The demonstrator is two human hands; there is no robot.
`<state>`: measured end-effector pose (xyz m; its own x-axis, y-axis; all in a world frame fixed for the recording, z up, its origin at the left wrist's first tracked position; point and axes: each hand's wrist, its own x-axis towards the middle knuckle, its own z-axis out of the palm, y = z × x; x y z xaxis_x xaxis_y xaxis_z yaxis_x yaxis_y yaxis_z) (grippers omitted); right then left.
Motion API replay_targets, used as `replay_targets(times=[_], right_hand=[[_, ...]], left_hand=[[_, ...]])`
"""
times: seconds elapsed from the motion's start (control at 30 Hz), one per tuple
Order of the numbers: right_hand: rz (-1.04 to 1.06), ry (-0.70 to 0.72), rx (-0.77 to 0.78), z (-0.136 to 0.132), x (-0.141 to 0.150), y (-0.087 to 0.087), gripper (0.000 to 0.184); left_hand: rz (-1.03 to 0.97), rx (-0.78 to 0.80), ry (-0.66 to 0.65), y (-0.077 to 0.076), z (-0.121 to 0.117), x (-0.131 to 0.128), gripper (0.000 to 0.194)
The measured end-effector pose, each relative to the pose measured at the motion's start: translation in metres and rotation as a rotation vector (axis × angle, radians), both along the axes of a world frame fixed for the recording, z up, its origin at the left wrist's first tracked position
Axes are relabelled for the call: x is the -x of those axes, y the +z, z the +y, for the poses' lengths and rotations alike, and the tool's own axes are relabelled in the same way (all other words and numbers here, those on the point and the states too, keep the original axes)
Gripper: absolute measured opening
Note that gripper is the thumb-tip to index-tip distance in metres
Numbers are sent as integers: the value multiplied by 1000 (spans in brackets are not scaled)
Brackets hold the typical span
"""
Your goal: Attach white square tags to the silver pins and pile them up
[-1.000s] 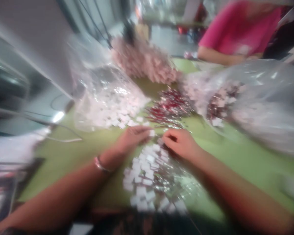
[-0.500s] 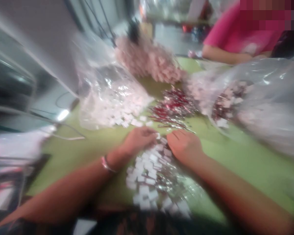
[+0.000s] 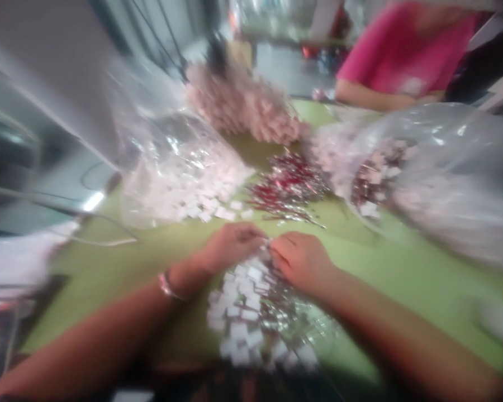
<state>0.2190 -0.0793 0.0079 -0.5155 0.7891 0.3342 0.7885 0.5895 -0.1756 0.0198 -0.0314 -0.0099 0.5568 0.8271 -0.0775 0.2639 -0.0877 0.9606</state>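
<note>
My left hand [image 3: 235,243] and my right hand [image 3: 299,258] meet fingertip to fingertip over the green table. Both are closed in a pinch. A small pale bit, apparently a white tag [image 3: 267,243], shows between the fingertips; blur hides its details, and whatever my right fingers grip is covered. Just below the hands lies a pile of small white tags [image 3: 238,301] with silvery strands [image 3: 283,312] on its right side. Beyond the hands is a heap of red and silver twist-tie-like strips [image 3: 287,184].
A clear plastic bag [image 3: 171,167] with white tags spilling out lies at left. Another large clear bag [image 3: 456,184], holding tagged strips, is at right. Pink fluffy bunches [image 3: 243,106] stand behind. A person in a pink shirt [image 3: 406,50] sits across the green table [image 3: 402,290].
My right hand has moved in to the left, and its fingertips now meet those of my left hand. The whole view has shifted slightly, so things appear further left.
</note>
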Motion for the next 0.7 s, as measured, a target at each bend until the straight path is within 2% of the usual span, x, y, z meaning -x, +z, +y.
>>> replay_targets(times=[0.07,0.17,0.2,0.27,0.33,0.4,0.47,0.57,0.63,0.7], right_hand=[[26,-28,104,-2,0,4,21],[56,-11,247,-9,3,16,21],[62,23,296,-10,4,20,22],[69,64,375,-8,2,27,27],[73,-16,390,2,-5,29,31],[47,-215,309,18,-15,22,22],[-3,-349,248,34,-24,10,17],[-103,-389,123,47,-29,-7,16],[-147,-379,82,48,-28,-13,15],[-154,-371,74,47,-27,-15,18]], left_hand=[[62,-268,-15,5,6,4,27],[287,-733,143,5,21,12,36],[381,-827,199,3,26,14,37],[531,-919,228,-6,34,16,33],[582,-964,202,-14,38,16,26],[547,-997,197,-19,38,15,21],[464,-1010,192,-20,37,13,19],[314,-925,230,-16,33,12,18],[213,-713,294,-13,29,12,18],[90,-388,325,-12,25,11,22]])
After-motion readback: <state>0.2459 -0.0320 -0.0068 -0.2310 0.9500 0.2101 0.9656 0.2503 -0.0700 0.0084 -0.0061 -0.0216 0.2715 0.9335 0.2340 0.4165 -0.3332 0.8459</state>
